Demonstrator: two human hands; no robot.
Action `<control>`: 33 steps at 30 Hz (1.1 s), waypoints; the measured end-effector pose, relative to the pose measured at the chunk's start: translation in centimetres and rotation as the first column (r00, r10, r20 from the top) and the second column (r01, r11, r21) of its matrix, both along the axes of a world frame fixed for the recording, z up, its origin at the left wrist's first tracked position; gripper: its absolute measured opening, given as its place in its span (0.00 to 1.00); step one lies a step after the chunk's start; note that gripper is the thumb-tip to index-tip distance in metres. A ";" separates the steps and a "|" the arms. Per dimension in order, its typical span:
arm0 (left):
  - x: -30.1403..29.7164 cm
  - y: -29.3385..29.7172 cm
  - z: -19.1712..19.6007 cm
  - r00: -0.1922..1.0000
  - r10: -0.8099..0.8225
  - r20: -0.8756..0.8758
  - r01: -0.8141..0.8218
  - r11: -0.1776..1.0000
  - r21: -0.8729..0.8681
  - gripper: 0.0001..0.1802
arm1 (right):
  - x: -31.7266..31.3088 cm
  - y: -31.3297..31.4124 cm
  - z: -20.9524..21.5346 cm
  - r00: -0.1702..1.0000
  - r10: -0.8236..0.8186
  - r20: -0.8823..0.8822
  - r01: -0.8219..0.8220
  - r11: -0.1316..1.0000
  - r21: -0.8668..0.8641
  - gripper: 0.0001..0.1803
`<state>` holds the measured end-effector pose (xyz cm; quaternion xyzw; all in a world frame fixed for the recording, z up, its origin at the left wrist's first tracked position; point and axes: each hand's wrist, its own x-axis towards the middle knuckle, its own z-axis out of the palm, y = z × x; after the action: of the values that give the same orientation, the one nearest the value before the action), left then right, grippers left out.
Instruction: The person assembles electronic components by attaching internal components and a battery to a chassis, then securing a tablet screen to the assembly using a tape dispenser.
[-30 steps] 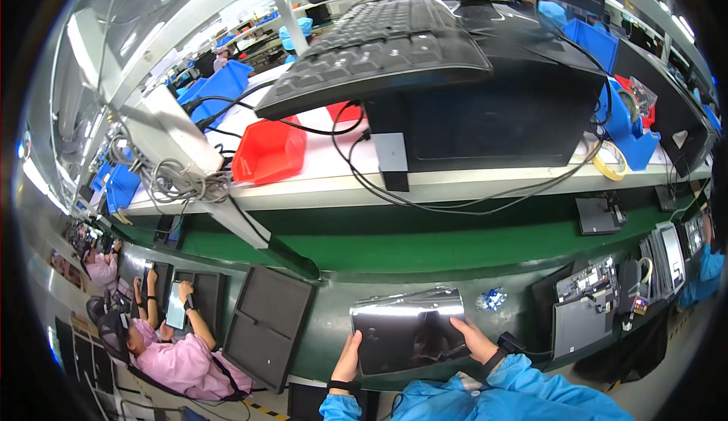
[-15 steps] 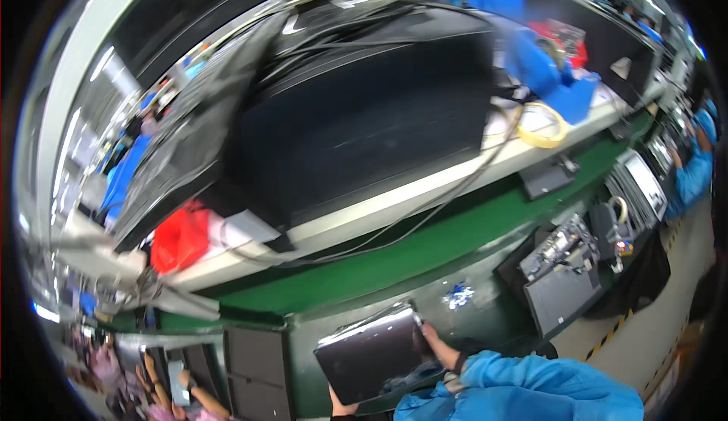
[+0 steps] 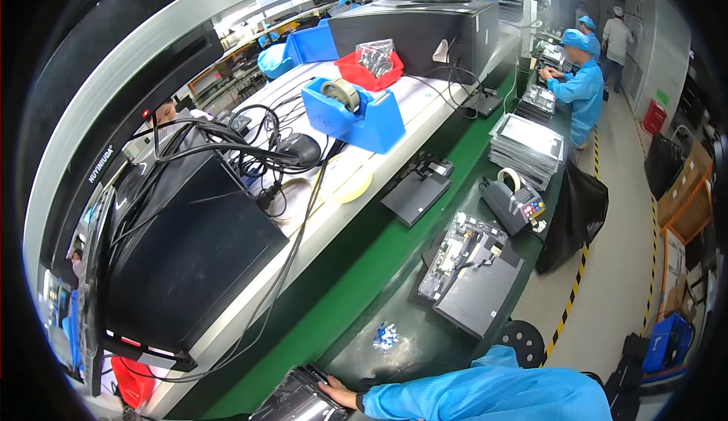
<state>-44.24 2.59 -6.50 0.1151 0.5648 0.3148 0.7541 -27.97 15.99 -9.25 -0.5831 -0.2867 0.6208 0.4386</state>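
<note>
At the lower edge, my right hand (image 3: 339, 392) grips the side of a flat, dark, glossy panel (image 3: 292, 400), which looks like part of a laptop. My thumb and fingers are closed on its right edge. The lower edge of the picture cuts the panel off, and my left hand is out of sight. To the right of the panel, a small pile of blue and white bits (image 3: 385, 337) lies on the green bench (image 3: 341, 356). Beyond that sits an opened laptop (image 3: 479, 284) with its inner parts exposed.
A tape dispenser (image 3: 504, 205) and a stack of flat panels (image 3: 523, 148) stand farther along the bench. The white shelf holds a blue tape dispenser (image 3: 379, 121), a red tray (image 3: 387, 80) and black cables (image 3: 250, 136). A co-worker in blue (image 3: 582, 95) works at the far end.
My view has swung to the right, so the bench and shelf lie differently in the picture. The panel is now at the lower edge, and my left hand has gone out of view.
</note>
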 end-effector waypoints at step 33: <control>36.7 5.5 8.1 0.570 -0.536 -0.623 0.776 0.600 0.194 0.19 | 53.8 -18.6 12.9 0.892 -0.066 0.446 0.151 0.976 -0.157 0.23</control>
<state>-7.54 8.12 1.65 0.5705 0.5634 0.0801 0.5921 25.83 -2.62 3.64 -0.7615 -0.2853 0.4722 0.3402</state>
